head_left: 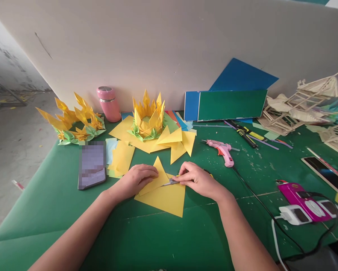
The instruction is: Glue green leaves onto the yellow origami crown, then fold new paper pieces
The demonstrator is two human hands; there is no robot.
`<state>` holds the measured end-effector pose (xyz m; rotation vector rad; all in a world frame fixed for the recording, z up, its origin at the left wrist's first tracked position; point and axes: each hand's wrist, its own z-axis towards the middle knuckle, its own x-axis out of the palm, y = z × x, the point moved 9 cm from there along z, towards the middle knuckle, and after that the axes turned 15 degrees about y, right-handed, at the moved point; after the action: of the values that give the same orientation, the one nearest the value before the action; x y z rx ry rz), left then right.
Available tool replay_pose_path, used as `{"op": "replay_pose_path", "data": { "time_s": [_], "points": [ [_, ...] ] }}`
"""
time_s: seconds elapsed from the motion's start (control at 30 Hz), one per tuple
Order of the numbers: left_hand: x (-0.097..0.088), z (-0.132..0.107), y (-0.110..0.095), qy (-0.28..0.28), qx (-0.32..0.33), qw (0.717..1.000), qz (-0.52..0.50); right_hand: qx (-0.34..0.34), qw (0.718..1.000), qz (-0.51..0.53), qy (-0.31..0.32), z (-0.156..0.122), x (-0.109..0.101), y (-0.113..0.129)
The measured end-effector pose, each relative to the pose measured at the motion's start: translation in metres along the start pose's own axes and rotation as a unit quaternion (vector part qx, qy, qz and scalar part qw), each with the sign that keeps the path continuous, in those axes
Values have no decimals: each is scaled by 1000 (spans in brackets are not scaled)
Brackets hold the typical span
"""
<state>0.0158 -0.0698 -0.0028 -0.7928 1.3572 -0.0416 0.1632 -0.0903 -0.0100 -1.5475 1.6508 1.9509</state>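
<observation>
1. The left hand [135, 180] lay palm-down over the left part of a yellow sheet [169, 201], its fingers close together and gently bent. They were not clenched around anything; the fingertips rested on a pointed yellow piece [158, 165] that overlapped the sheet (whether this was a fold or a separate piece, I could not tell).

2. The right hand [198, 180] was closed in a pinch. Thumb and forefinger met around the front part of a craft knife [173, 181], while the other fingers curled in behind; how tightly those were drawn in was partly hidden.

3. The knife slanted leftward out of the grasp, its narrow blade over the yellow paper, the tip near the left hand's thumb. Whether the edge touched the paper was too fine to tell.

4. The sheet lay on the green table [146, 241], between the two hands, with one corner aimed toward the person.

5. Beyond the hands, a yellow paper crown [149, 122] stood on more yellow paper [120, 128]. Left of the left hand lay a phone [92, 165]; right of the right hand, a pink glue gun [222, 150] rested on its side.
</observation>
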Motion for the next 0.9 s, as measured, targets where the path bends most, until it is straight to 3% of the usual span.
{"op": "replay_pose_path", "data": {
  "time_s": [0.9],
  "points": [
    [-1,1,-2,-14,14,1000,-9,-23,999,12,25,7,16,20]
  ]
}}
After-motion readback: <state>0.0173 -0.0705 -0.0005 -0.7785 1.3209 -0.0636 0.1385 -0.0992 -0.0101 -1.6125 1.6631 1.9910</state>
